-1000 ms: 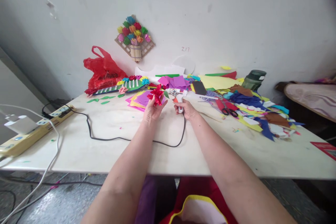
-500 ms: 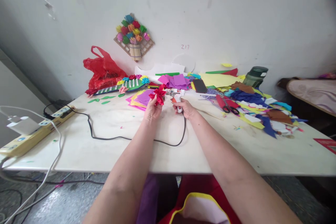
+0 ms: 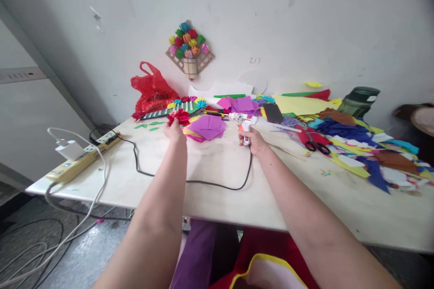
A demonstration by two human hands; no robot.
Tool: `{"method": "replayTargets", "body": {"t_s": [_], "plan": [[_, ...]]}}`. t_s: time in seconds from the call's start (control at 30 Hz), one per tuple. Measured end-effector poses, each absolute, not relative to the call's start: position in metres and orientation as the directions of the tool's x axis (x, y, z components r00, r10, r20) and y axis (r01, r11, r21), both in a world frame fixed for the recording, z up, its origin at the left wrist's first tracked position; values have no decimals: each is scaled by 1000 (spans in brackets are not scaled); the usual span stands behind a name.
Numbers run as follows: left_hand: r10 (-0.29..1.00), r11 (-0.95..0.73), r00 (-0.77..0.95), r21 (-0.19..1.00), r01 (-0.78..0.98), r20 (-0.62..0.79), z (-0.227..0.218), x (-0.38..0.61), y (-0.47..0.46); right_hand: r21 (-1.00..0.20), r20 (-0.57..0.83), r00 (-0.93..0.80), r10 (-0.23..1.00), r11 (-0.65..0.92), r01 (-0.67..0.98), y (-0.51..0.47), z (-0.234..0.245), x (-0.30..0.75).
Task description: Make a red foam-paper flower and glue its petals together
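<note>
My left hand (image 3: 175, 132) is closed on a red paper flower (image 3: 178, 117), held just above the table near a green-and-white striped craft board (image 3: 169, 111) with small paper flowers along it. My right hand (image 3: 255, 140) grips a white hot glue gun (image 3: 246, 125), nozzle pointing left, its black cord (image 3: 190, 181) looping across the table. A stack of purple, pink and yellow paper squares (image 3: 205, 127) lies between the two hands.
A yellow power strip (image 3: 80, 159) with a white charger sits at the left table edge. Red plastic bag (image 3: 151, 91) at the wall. Scissors (image 3: 313, 141), a dark bottle (image 3: 358, 101), and several coloured paper scraps (image 3: 359, 144) cover the right side. Flower decoration (image 3: 189, 48) hangs on the wall.
My left hand has carried the red flower to the left, away from the glue gun and toward the striped board. The view has swung left. The right hand stays on the glue gun.
</note>
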State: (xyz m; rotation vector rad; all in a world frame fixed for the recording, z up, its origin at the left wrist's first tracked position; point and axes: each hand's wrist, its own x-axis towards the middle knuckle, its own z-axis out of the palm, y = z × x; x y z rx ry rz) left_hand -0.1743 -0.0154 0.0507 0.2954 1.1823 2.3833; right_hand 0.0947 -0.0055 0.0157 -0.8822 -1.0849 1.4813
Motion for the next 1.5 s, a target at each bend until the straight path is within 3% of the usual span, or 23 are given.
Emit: {"method": "replayTargets", "body": {"t_s": [0.17,0.33,0.43,0.5,0.67,0.9,1.07,1.17,1.27,1.4,1.5], "plan": [[350,-489,-936,858,-159,26,61,-202,-14,-954,26,-183,983,-31,-299,-6,16,93],[541,-504,-841,802,-321,3,59,-146,-7,-950,40,-162,986,-12,-311,-6,16,95],[684,-406,-720,757,-512,-120,59,-134,-11,-946,45,-158,986,-9,-324,-5,15,96],[708,-412,-689,702,-581,-154,61,-136,-14,-944,45,-160,986,-10,-329,-4,15,97],[828,-354,-552,671,-652,-100,60,-117,-13,-940,60,-174,983,-3,-341,-5,19,99],[938,-244,-337,849,-469,84,27,-61,-18,-934,116,11,993,113,-338,3,26,120],[949,-253,-274,898,-361,157,15,-56,-23,-899,251,267,930,326,-291,13,28,136],[952,-260,-245,906,-333,184,12,-56,-21,-900,318,260,912,377,-220,14,28,137],[951,-252,-260,906,-340,167,12,-61,-17,-926,320,149,936,342,-160,12,26,134],[870,-321,-485,849,-419,89,14,-77,-12,-947,267,31,963,268,-176,8,25,131],[842,-358,-534,826,-436,82,16,-84,-12,-948,235,-21,972,224,-226,7,24,132]]}}
